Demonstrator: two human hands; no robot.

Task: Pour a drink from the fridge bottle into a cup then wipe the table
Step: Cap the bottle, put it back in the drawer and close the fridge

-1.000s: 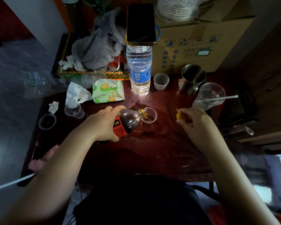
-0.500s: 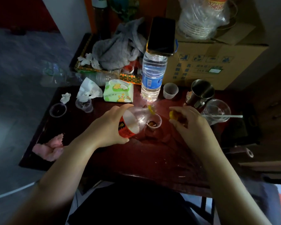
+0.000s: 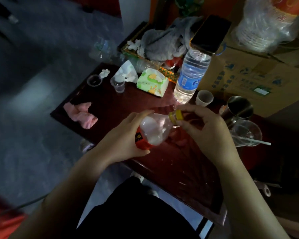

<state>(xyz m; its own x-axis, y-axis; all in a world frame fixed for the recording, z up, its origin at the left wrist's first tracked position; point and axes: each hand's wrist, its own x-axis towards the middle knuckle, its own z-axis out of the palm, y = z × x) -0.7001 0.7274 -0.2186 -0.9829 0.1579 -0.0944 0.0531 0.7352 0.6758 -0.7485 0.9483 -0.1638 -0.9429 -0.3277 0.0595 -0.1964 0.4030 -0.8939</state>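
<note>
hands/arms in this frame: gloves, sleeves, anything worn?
Both bare: no gloves, and no sleeves reach the forearms in view. No watch, ring or wristband shows on the left hand or the right hand. The light is dim, so small marks could go unseen.

The small clear plastic bottle (image 3: 153, 131) with a red label sits at the centre of the frame, tilted with its neck pointing up and right, above the dark red worktop (image 3: 183, 163). It looks nearly empty. The left hand (image 3: 126, 140) wraps its labelled base. Its yellow cap (image 3: 176, 116) sits at the mouth, pinched by the right hand (image 3: 205, 131). The cup is hidden behind the hands.
</note>
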